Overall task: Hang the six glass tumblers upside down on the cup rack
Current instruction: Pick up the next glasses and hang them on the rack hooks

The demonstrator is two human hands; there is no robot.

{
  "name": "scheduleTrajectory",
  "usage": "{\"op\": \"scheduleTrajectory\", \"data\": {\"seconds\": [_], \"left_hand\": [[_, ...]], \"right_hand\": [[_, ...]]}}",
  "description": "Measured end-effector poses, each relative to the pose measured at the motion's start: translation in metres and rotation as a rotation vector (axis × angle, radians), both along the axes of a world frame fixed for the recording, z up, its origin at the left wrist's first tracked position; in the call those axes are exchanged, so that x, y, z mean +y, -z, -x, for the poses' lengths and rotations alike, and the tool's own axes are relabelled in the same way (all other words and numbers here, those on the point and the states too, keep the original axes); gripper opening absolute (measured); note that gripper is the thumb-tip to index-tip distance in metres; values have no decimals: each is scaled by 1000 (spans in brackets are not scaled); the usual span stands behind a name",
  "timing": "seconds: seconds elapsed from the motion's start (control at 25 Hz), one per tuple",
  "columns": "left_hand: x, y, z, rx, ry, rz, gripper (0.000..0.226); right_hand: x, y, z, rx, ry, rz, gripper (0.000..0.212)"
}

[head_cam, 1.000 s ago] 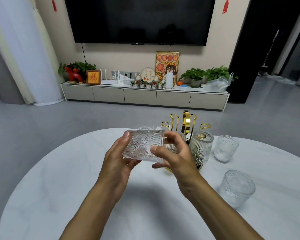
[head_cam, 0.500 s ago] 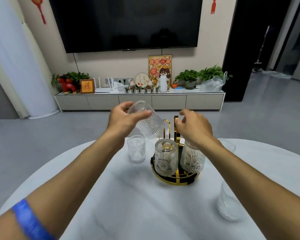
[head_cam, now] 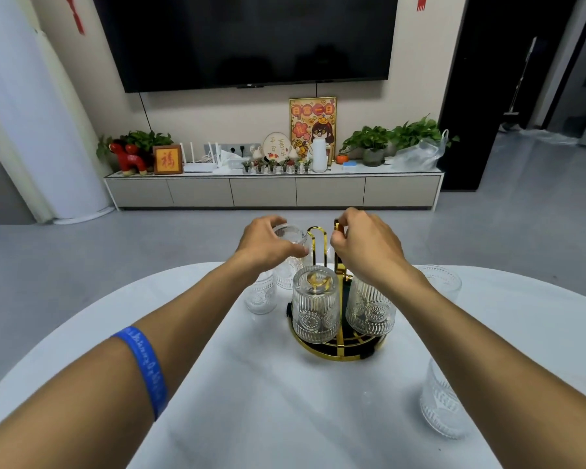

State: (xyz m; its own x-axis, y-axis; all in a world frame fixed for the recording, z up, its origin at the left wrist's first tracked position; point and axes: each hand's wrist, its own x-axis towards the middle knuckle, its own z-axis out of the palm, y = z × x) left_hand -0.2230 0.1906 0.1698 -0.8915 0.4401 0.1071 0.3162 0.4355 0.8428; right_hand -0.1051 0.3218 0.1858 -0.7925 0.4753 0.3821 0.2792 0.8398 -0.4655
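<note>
Head view: my left hand (head_cam: 268,243) is gripping a glass tumbler (head_cam: 290,252), inverted, at the far left side of the gold cup rack (head_cam: 339,346). My right hand (head_cam: 362,245) is pinching the rack's upright handle (head_cam: 336,228), steadying it. Two tumblers (head_cam: 315,306) are sitting inverted on the near pegs; three are standing on the counter (head_cam: 251,401), unhung. Risk: my hand is hiding the peg, so a misaligned rim could strike the empty loop (head_cam: 317,238) or the neighbouring glass and chip.
</note>
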Motion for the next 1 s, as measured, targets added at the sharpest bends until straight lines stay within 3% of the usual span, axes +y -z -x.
{"op": "scheduleTrajectory", "data": {"seconds": [0.2, 0.4, 0.64, 0.76, 0.92, 1.0], "left_hand": [[3, 15, -2, 11, 52, 139, 85], [0, 15, 1, 9, 108, 146, 66], [-7, 14, -8, 20, 170, 172, 71], [-24, 4, -12, 2, 118, 80, 67], [-37, -11, -45, 255, 75, 54, 44], [-26, -18, -69, 379, 137, 37, 39]], "right_hand": [[3, 4, -1, 21, -18, 41, 25], [4, 9, 0, 50, -8, 96, 27], [3, 9, -2, 37, -8, 103, 28], [5, 7, -23, 145, -37, 249, 31], [9, 41, -103, 408, 106, 350, 21], [12, 66, -149, 452, 211, 353, 31]]}}
